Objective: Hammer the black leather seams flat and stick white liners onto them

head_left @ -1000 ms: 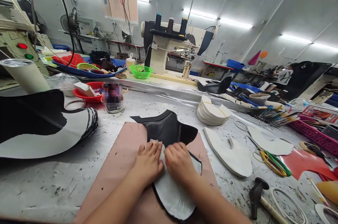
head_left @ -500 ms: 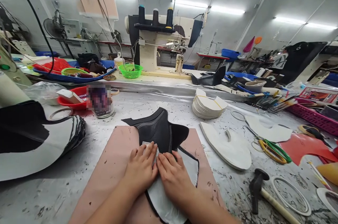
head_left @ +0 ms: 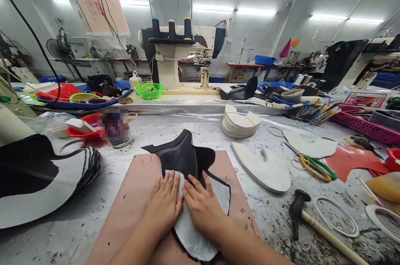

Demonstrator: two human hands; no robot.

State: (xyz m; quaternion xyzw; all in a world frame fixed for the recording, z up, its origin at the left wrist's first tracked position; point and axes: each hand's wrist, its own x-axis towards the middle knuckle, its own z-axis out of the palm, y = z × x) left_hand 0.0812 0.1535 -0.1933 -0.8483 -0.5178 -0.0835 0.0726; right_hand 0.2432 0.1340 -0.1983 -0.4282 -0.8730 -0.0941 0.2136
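A black leather shoe-upper piece (head_left: 177,156) lies on a pink board (head_left: 120,211), its pointed flaps towards the sewing machine. Over its near part sits a pale, whitish backing piece (head_left: 196,240) with a black edge. My left hand (head_left: 163,201) rests flat on the left side of this backing, fingers stretched forward. Beside it my right hand (head_left: 202,203) presses on the backing too, fingers spread, the tips near the black leather. Neither hand grips anything. Both palms hide part of the backing beneath them.
A hammer (head_left: 300,206), white tape rolls (head_left: 336,217) and green-and-yellow-handled scissors (head_left: 315,168) lie to the right. White shaped pieces (head_left: 262,167) are beyond the board. At left are stacked black-and-white pieces (head_left: 46,181) and a glass jar (head_left: 120,142). A sewing machine (head_left: 184,52) stands behind.
My fingers have flattened and spread on the backing, and my hands are slightly farther apart at the fingertips. The upper piece stays on the board. The camera view has shifted slightly.
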